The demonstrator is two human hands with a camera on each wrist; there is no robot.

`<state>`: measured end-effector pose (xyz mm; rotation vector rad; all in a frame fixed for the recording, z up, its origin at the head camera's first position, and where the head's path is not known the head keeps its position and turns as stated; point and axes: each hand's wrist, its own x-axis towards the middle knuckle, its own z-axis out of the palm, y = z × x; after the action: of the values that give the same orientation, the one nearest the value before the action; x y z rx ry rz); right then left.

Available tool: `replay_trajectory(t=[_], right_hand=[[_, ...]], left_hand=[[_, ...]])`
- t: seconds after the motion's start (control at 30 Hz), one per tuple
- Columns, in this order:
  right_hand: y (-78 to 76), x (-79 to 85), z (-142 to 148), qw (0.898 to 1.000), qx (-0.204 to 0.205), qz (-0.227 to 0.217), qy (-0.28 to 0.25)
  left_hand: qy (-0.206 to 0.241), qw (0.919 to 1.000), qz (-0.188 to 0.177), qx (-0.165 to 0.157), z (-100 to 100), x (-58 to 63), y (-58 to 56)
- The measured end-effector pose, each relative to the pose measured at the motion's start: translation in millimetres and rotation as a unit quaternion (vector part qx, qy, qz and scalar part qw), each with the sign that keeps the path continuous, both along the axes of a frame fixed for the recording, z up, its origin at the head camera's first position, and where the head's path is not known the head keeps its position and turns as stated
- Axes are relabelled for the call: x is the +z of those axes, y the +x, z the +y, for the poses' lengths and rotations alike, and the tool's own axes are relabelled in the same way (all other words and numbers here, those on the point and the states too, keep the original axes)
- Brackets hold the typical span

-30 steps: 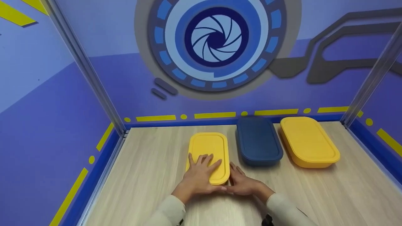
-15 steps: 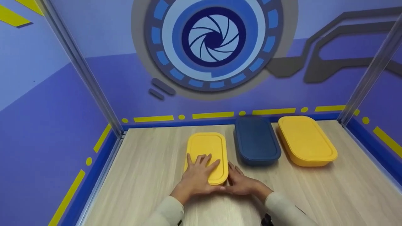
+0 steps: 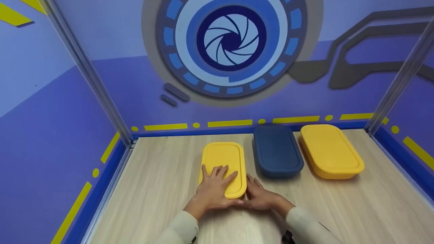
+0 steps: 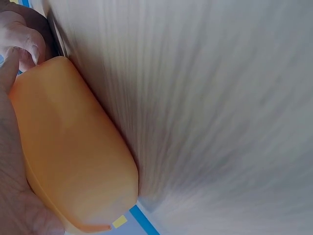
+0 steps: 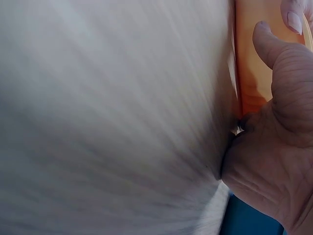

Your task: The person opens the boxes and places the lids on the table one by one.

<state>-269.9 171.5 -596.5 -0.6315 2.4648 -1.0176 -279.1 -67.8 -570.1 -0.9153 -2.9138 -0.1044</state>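
A yellow lidded container (image 3: pixel 223 154) sits on the wooden table, left of two others. My left hand (image 3: pixel 213 192) rests on its lid with fingers spread, the thumb reaching along the front side. My right hand (image 3: pixel 262 198) lies at the front right corner, its extended fingers beside the right wall and its thumb at the front. Both thumb tips come together in the head view. The left wrist view shows the smooth orange-yellow container wall (image 4: pixel 78 142) beside the left palm. In the right wrist view the thumb (image 5: pixel 271 46) is raised in front of the wall; the other fingers are mostly hidden.
A dark blue lidded container (image 3: pixel 278 149) stands just to the right, and beyond it a second yellow container (image 3: pixel 330 149). Blue-purple panels with metal corner posts (image 3: pixel 88 71) enclose the table (image 3: pixel 162 176) at the back and sides.
The head view has shifted slightly. Both hands keep the same place on the yellow container, and nothing on the table has visibly moved.
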Motion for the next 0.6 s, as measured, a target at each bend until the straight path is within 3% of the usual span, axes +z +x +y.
replay_trajectory(t=[0.6], right_hand=[[-0.5,-0.6,1.4,1.0,0.007,0.008,-0.006]], left_hand=[[0.005,0.9997,-0.023,0.007,2.1,-0.7,-0.9]])
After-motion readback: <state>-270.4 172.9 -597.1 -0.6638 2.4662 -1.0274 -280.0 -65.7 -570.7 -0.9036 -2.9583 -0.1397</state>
